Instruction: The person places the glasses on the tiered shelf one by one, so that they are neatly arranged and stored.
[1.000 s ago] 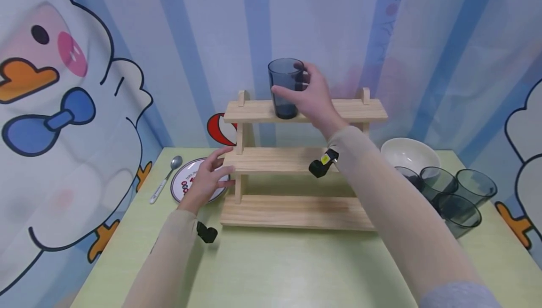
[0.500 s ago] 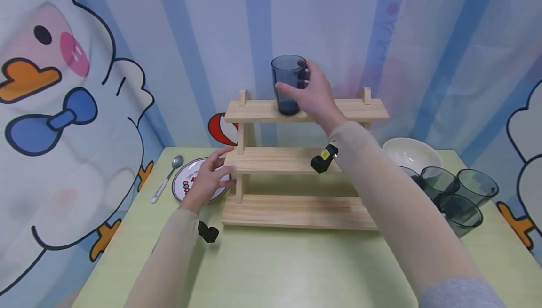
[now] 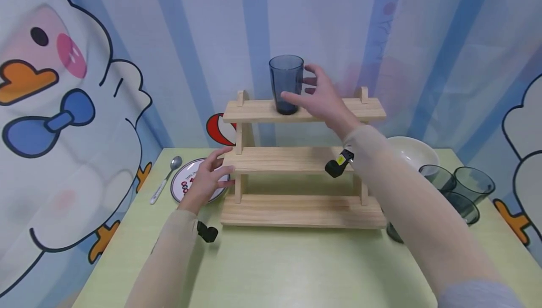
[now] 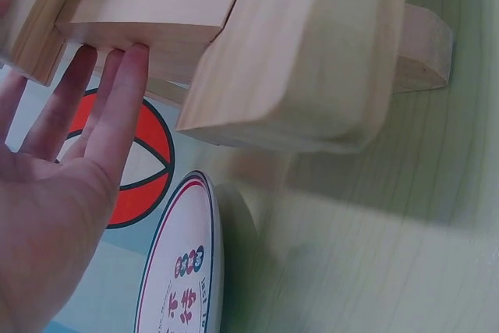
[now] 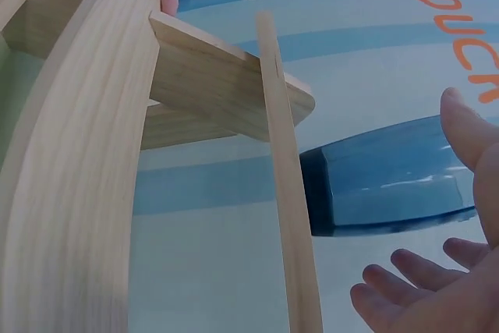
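Note:
A blue-tinted drinking glass [image 3: 286, 80] stands upright on the top board of a three-tier wooden rack [image 3: 292, 210]. My right hand [image 3: 325, 103] is beside it with fingers spread. In the right wrist view a gap shows between those fingers and the glass [image 5: 398, 181]; the thumb overlaps its near side, and contact there is unclear. At the rack's left end, my left hand [image 3: 204, 181] reaches the middle board with loosely extended fingers. The left wrist view shows these fingertips [image 4: 136, 56] against the wooden upright [image 4: 148, 25].
Left of the rack lie a printed plate [image 3: 179, 181], partly behind my left hand, and a spoon [image 3: 166, 179]. At the right, several dark glasses [image 3: 474, 183] and a white bowl [image 3: 412, 150] are partly hidden by my right sleeve. A patterned curtain [image 3: 330, 26] hangs behind.
My right hand has let go of the glass and drawn back slightly to the right. The glass now rests on the top board. My left hand has stayed in place.

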`<state>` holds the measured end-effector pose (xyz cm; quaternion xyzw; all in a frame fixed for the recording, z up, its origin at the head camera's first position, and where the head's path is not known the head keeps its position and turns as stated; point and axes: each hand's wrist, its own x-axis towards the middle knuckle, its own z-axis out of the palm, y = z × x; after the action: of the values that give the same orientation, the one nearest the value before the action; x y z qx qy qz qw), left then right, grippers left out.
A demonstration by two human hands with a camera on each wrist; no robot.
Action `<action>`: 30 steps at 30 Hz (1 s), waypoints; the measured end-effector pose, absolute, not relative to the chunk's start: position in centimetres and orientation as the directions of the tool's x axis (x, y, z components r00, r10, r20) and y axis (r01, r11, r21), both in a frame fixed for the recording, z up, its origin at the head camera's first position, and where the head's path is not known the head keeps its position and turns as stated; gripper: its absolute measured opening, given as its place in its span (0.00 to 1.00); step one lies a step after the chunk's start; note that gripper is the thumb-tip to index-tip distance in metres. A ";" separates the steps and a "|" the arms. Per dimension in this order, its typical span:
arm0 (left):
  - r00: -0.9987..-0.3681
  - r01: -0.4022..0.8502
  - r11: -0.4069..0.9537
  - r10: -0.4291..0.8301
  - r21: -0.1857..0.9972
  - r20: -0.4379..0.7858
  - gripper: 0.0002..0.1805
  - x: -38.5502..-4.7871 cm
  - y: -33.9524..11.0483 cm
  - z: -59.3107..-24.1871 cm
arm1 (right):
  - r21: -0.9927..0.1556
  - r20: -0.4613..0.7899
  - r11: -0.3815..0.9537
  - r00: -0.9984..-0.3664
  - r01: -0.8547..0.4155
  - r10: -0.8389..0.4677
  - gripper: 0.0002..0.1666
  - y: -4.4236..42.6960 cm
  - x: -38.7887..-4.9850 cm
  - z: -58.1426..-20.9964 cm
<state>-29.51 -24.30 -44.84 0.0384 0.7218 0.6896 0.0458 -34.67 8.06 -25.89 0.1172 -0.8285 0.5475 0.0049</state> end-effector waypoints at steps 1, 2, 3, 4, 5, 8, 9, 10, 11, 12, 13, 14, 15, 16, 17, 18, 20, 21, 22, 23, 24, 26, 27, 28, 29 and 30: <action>-0.993 -0.008 0.047 0.118 0.999 -0.013 0.34 -29.5 -24.3 -44.8 | -0.903 0.134 0.378 -0.971 -0.202 -0.198 0.63 8.4 -34.4 -25.9; -0.993 -0.007 0.047 0.119 0.999 -0.013 0.34 -29.4 -24.3 -44.8 | -0.900 0.133 0.383 -0.969 -0.206 -0.208 0.63 8.8 -34.2 -25.9; -0.993 -0.006 0.047 0.120 0.999 -0.012 0.34 -29.4 -24.3 -44.8 | -0.898 0.133 0.386 -0.967 -0.210 -0.217 0.63 9.2 -33.9 -26.0; -0.993 -0.005 0.046 0.120 0.999 -0.011 0.34 -29.5 -24.3 -44.8 | -0.896 0.131 0.390 -0.966 -0.212 -0.225 0.63 9.6 -33.7 -26.0; -0.993 -0.006 0.045 0.119 0.999 -0.011 0.34 -29.5 -24.3 -44.8 | -0.894 0.130 0.392 -0.964 -0.215 -0.231 0.63 10.0 -33.4 -26.1; -0.993 -0.009 0.044 0.121 0.999 -0.015 0.34 -29.5 -24.3 -44.8 | -0.881 0.132 0.415 -0.960 -0.227 -0.246 0.62 11.2 -32.6 -26.3; -0.993 -0.011 0.043 0.119 0.999 -0.016 0.34 -29.6 -24.3 -44.8 | -0.877 0.137 0.420 -0.958 -0.235 -0.251 0.61 11.6 -32.4 -26.4; -0.993 -0.011 0.044 0.119 0.999 -0.017 0.34 -29.6 -24.3 -44.9 | -0.871 0.143 0.426 -0.956 -0.244 -0.255 0.61 12.0 -32.2 -26.5; -0.993 -0.012 0.045 0.120 0.999 -0.017 0.34 -29.6 -24.4 -44.8 | -0.867 0.154 0.428 -0.953 -0.257 -0.260 0.60 12.4 -31.9 -26.6; -0.993 -0.012 0.046 0.120 0.999 -0.017 0.34 -29.6 -24.4 -44.8 | -0.862 0.165 0.430 -0.950 -0.269 -0.264 0.59 12.8 -31.7 -26.7; -0.993 -0.012 0.047 0.119 0.999 -0.018 0.34 -29.6 -24.4 -44.8 | -0.857 0.173 0.433 -0.948 -0.279 -0.268 0.59 13.3 -31.5 -26.8; -0.993 -0.012 0.047 0.119 0.999 -0.018 0.34 -29.6 -24.4 -44.8 | -0.858 0.182 0.427 -0.946 -0.286 -0.268 0.58 13.7 -31.3 -27.0; -0.992 -0.012 0.050 0.121 0.999 -0.018 0.34 -29.6 -24.4 -44.8 | -0.860 0.188 0.420 -0.945 -0.290 -0.268 0.57 14.2 -31.0 -27.2; -0.992 -0.013 0.052 0.124 0.999 -0.019 0.34 -29.6 -24.4 -44.8 | -0.863 0.194 0.412 -0.945 -0.293 -0.265 0.57 14.6 -30.8 -27.4; -0.992 -0.013 0.052 0.124 0.999 -0.020 0.34 -29.6 -24.4 -44.7 | -0.867 0.199 0.401 -0.944 -0.295 -0.264 0.56 15.1 -30.6 -27.5; -0.992 -0.015 0.051 0.125 0.999 -0.021 0.34 -29.6 -24.4 -44.8 | -0.873 0.202 0.389 -0.944 -0.294 -0.261 0.55 15.6 -30.4 -27.7; -0.992 -0.014 0.051 0.128 0.999 -0.021 0.34 -29.6 -24.4 -44.8 | -0.886 0.208 0.358 -0.944 -0.293 -0.256 0.54 16.4 -30.0 -28.0; -0.991 -0.013 0.051 0.129 0.999 -0.020 0.34 -29.6 -24.4 -44.8 | -0.890 0.211 0.349 -0.944 -0.293 -0.255 0.53 16.8 -29.8 -28.1; -0.992 -0.013 0.050 0.126 0.999 -0.019 0.34 -29.6 -24.4 -44.9 | -0.892 0.212 0.343 -0.944 -0.293 -0.254 0.53 17.2 -29.7 -28.3; -0.992 -0.013 0.049 0.122 0.999 -0.019 0.33 -29.6 -24.5 -44.9 | -0.895 0.212 0.338 -0.944 -0.292 -0.254 0.52 17.6 -29.5 -28.4; -0.993 -0.014 0.047 0.119 0.999 -0.019 0.33 -29.6 -24.5 -44.9 | -0.896 0.212 0.336 -0.944 -0.291 -0.251 0.52 17.9 -29.3 -28.5; -0.993 -0.013 0.047 0.116 0.999 -0.018 0.33 -29.6 -24.5 -45.0 | -0.893 0.208 0.348 -0.947 -0.285 -0.243 0.51 18.7 -29.0 -28.7; -0.993 -0.014 0.046 0.117 0.999 -0.019 0.33 -29.6 -24.5 -45.0 | -0.890 0.205 0.359 -0.949 -0.282 -0.238 0.51 19.1 -28.8 -28.8; -0.993 -0.015 0.044 0.117 0.999 -0.020 0.33 -29.6 -24.5 -45.0 | -0.885 0.204 0.371 -0.951 -0.281 -0.233 0.51 19.5 -28.6 -29.0; -0.993 -0.016 0.043 0.120 0.999 -0.021 0.33 -29.6 -24.5 -45.0 | -0.879 0.203 0.386 -0.952 -0.280 -0.228 0.51 20.0 -28.3 -29.1; -0.992 -0.018 0.042 0.123 0.999 -0.023 0.33 -29.6 -24.5 -45.0 | -0.872 0.203 0.401 -0.953 -0.280 -0.224 0.50 20.5 -28.1 -29.2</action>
<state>-29.56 -24.51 -44.98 0.0366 0.7198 0.6913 0.0509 -28.07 20.46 -29.22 0.1506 -0.8365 0.5262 0.0264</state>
